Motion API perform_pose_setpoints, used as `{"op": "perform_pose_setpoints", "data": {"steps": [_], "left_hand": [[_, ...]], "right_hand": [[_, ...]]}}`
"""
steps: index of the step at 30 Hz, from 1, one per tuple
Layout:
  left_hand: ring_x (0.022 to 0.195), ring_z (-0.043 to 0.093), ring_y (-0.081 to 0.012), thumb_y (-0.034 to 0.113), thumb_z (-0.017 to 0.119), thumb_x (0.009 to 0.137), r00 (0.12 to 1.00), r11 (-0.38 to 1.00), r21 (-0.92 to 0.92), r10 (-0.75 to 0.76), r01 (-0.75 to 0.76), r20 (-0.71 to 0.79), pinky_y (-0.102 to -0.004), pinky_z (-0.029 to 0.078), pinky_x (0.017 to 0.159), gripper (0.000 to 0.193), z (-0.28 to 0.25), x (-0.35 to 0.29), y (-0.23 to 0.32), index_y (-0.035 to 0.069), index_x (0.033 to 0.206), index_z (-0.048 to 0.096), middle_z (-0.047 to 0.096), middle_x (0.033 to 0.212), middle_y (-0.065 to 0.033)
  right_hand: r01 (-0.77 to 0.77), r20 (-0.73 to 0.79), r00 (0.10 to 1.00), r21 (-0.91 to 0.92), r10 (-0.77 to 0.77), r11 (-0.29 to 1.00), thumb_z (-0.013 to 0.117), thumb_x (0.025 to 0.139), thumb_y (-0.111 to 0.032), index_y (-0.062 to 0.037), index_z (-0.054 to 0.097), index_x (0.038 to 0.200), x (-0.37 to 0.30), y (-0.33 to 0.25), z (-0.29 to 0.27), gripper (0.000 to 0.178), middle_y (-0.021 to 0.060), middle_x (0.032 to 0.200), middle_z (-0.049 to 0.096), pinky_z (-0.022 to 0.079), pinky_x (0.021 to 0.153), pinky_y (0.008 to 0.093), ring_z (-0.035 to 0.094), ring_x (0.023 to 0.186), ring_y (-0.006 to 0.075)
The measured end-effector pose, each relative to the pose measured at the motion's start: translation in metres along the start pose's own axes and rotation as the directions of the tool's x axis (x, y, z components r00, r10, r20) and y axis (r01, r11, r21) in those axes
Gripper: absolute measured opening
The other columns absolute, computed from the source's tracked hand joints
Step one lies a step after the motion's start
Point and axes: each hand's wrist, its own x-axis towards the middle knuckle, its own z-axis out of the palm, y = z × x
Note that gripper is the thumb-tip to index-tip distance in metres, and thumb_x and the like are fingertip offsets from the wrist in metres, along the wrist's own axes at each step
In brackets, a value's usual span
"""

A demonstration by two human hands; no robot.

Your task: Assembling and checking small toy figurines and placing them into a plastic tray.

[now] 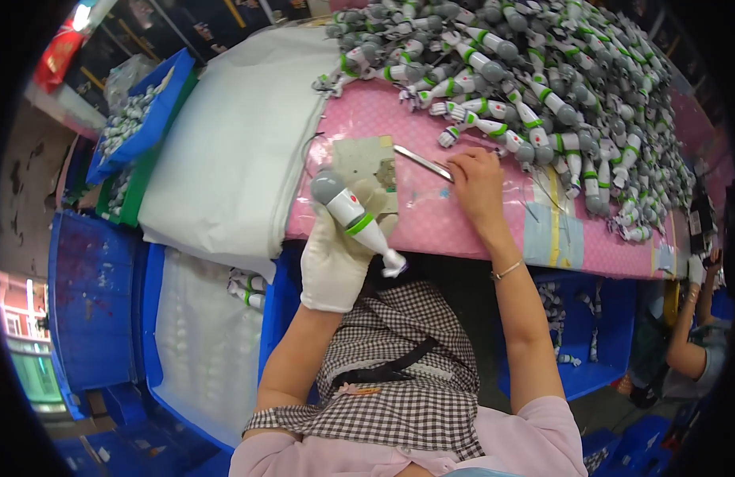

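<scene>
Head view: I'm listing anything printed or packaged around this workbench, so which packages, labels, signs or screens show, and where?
Red package: hanging at the far upper left, glossy red with light markings.
Small red and white label: on the white and green toy arm held in the gloved left hand.
Pale blue and yellow tape patch: on the pink tabletop, right of the bare right hand.
No screens show.

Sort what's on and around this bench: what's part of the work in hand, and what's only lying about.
In the work:
gloved left hand gripping a toy arm
bare right hand on the metal blade
heap of toy arms

Lying about:
white sheet
blue bins
</scene>
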Motion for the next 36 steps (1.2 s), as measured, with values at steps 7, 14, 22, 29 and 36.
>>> {"op": "perform_pose_setpoints", "data": {"steps": [7, 14, 22, 29, 36], "left_hand": [[0.124, 0.043, -0.0381, 0.054, 0.03, 0.094, 0.897, 0.792, -0.425, -0.354, 0.438, 0.265, -0.0644, 0.039, 0.093, 0.064, -0.02, 0.015, 0.007, 0.007, 0.136, 0.036, 0.046, 0.134, -0.0167], [0.123, 0.045, -0.0373, 0.056, 0.032, 0.092, 0.723, 0.585, -0.433, -0.619, 0.686, 0.308, -0.0655, 0.038, 0.093, 0.068, -0.024, 0.003, -0.013, 0.006, 0.137, 0.035, 0.046, 0.133, -0.0177], [0.105, 0.058, -0.0323, 0.059, 0.033, 0.091, 0.693, 0.647, -0.255, -0.695, 0.719, 0.19, -0.0547, 0.047, 0.087, 0.068, -0.039, -0.013, -0.016, 0.004, 0.131, 0.043, 0.055, 0.121, -0.0166], [0.064, 0.053, -0.0136, 0.044, 0.052, 0.091, 0.782, 0.776, 0.154, -0.623, 0.612, 0.032, -0.0282, 0.043, 0.055, 0.052, -0.027, -0.022, -0.011, 0.002, 0.121, 0.048, 0.056, 0.091, -0.0077], [0.082, 0.061, -0.0167, 0.036, 0.058, 0.091, 0.936, 0.797, 0.494, -0.327, 0.348, -0.133, -0.0296, 0.052, 0.073, 0.038, -0.012, 0.003, 0.003, 0.004, 0.11, 0.05, 0.058, 0.091, -0.0059]], "right_hand": [[-0.43, 0.369, 0.888, 0.456, 0.275, 0.779, 0.06, 0.089, -0.015, 0.0002, 0.067, 0.095, -0.001, -0.065, -0.038, 0.018, 0.0079, 0.093, 0.066, 0.043, 0.05, 0.0248, 0.054, 0.055, 0.0108], [-0.659, 0.659, 0.675, 0.741, 0.333, -0.131, 0.058, 0.089, -0.018, 0.0032, 0.059, 0.113, 0.014, -0.064, -0.022, 0.032, 0.0129, 0.097, 0.068, 0.049, 0.051, 0.0209, 0.058, 0.054, 0.0093], [-0.75, 0.745, 0.602, 0.651, 0.287, -0.119, 0.06, 0.086, -0.015, 0.0017, 0.062, 0.106, 0.004, -0.055, -0.029, 0.026, 0.0109, 0.091, 0.067, 0.048, 0.049, 0.0203, 0.057, 0.052, 0.0092], [-0.813, 0.768, 0.581, 0.559, 0.269, 0.16, 0.057, 0.087, -0.016, 0.0013, 0.066, 0.094, 0.01, -0.046, -0.015, 0.021, 0.0018, 0.075, 0.061, 0.035, 0.046, 0.0201, 0.044, 0.051, 0.0054], [-0.507, 0.696, 0.717, 0.489, 0.033, 0.71, 0.051, 0.086, -0.017, -0.0002, 0.065, 0.08, 0.023, -0.039, 0.014, 0.022, -0.0002, 0.073, 0.061, 0.04, 0.058, 0.0231, 0.05, 0.065, 0.0062]]}}
